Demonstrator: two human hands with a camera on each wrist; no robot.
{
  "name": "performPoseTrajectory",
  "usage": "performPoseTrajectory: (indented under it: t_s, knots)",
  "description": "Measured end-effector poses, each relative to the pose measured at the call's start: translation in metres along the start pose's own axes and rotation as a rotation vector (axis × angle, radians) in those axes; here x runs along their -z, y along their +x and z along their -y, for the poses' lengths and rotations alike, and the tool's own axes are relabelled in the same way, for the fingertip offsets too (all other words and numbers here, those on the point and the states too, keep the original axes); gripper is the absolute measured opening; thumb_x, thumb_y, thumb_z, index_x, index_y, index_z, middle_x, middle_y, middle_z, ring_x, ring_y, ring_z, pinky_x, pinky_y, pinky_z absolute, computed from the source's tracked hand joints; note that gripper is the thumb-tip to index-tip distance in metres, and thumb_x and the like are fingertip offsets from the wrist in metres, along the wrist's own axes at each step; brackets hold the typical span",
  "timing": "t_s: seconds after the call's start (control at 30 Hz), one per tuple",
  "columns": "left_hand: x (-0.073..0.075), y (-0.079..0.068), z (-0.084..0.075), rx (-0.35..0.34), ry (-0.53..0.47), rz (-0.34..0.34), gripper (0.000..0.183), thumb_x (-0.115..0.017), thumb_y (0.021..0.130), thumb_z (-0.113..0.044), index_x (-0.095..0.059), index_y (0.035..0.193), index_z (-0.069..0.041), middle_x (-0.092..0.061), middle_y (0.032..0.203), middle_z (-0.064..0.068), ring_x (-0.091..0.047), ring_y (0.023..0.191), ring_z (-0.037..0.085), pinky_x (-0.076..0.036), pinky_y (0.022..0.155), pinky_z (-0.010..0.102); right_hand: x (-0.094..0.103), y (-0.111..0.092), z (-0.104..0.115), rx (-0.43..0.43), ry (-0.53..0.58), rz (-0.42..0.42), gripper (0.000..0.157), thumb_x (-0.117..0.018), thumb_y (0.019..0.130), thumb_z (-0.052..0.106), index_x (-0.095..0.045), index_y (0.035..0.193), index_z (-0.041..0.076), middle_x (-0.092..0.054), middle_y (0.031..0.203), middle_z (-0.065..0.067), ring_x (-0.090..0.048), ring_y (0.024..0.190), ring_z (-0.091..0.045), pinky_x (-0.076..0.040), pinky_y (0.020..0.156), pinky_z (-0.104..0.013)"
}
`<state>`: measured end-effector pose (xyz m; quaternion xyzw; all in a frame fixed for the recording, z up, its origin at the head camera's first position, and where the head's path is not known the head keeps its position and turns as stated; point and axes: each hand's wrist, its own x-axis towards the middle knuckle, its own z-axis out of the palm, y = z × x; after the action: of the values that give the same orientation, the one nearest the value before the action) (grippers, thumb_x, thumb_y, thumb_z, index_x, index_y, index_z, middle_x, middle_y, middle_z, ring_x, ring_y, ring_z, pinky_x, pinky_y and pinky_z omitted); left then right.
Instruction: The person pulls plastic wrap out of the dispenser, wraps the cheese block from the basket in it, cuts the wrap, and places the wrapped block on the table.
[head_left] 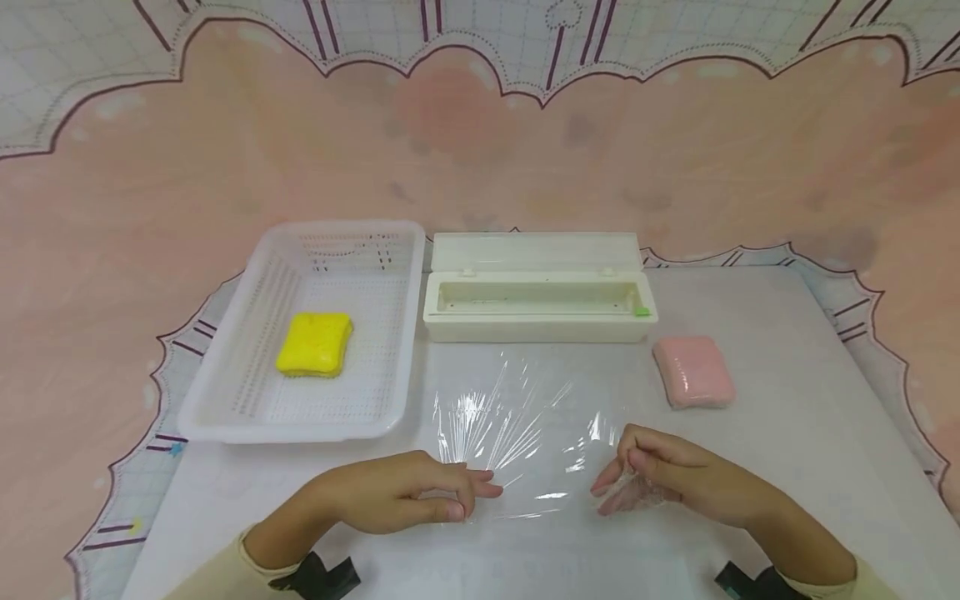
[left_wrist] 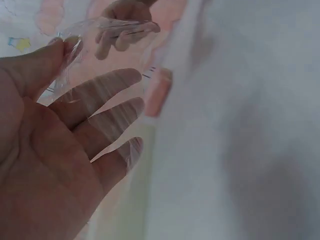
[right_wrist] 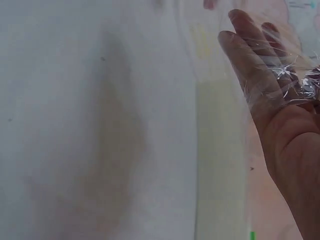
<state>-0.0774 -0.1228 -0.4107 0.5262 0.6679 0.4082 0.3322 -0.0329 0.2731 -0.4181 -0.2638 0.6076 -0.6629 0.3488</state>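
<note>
A sheet of clear cling film (head_left: 517, 425) stretches between my two hands, creased and shiny. My left hand (head_left: 405, 493) pinches its left edge between thumb and index finger. In the left wrist view, the other fingers (left_wrist: 107, 117) of that hand are spread behind the film. Its right edge is bunched in my right hand (head_left: 671, 471), gripped at the thumb, with the fingers (right_wrist: 255, 57) extended under the film in the right wrist view. Beyond the film stands a white cling film dispenser box (head_left: 540, 328) with its lid raised.
A white perforated basket (head_left: 408, 350) on the left holds a yellow, rounded square block (head_left: 313, 343). Right of the box, a shiny pink block (head_left: 693, 372) lies on the white table surface (head_left: 810, 400). A small green piece (head_left: 642, 312) sits at the box's right end.
</note>
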Motion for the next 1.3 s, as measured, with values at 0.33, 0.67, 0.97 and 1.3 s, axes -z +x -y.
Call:
performPoseTrajectory:
  t_s: [0.33,0.67,0.97,1.3]
  knots:
    - [-0.022,0.005,0.044,0.157,-0.025,-0.013,0.023,-0.048,0.108,-0.034,-0.061,0.108,-0.016,-0.055,0.151,-0.001,-0.041,0.149,0.024,-0.021,0.126,0.044,0.014,0.003,-0.042,-0.109,0.134,-0.009,0.031,-0.026,0.113,0.011,-0.043,0.125,-0.012,-0.052,0.136,-0.033,-0.064,0.12,-0.048,-0.05,0.108,-0.033]
    - [-0.032,0.003,0.063,0.142,0.073,-0.019,0.019,-0.046,0.109,-0.035,-0.059,0.106,-0.022,-0.052,0.153,-0.004,-0.036,0.151,0.024,-0.02,0.127,0.044,0.021,0.004,-0.06,-0.254,0.203,-0.032,0.034,-0.035,0.113,0.02,-0.045,0.123,-0.011,-0.058,0.139,-0.026,-0.065,0.123,-0.04,-0.051,0.106,-0.032]
    - [-0.04,-0.004,0.06,0.147,0.202,-0.054,0.033,-0.051,0.107,-0.037,-0.079,0.099,-0.02,-0.053,0.153,-0.01,-0.039,0.151,0.02,-0.023,0.126,0.047,0.028,-0.006,-0.059,-0.355,0.252,-0.011,0.04,-0.036,0.113,0.023,-0.047,0.128,-0.012,-0.061,0.139,-0.021,-0.071,0.113,-0.036,-0.057,0.098,-0.04]
    - [-0.038,-0.015,0.056,0.172,0.197,-0.074,0.034,-0.05,0.108,-0.037,-0.072,0.128,-0.021,-0.06,0.145,-0.01,-0.043,0.148,0.024,-0.029,0.123,0.048,0.033,-0.016,-0.054,-0.473,0.236,-0.11,0.037,-0.041,0.112,0.029,-0.051,0.123,-0.005,-0.071,0.121,-0.024,-0.076,0.099,-0.034,-0.061,0.084,-0.045]
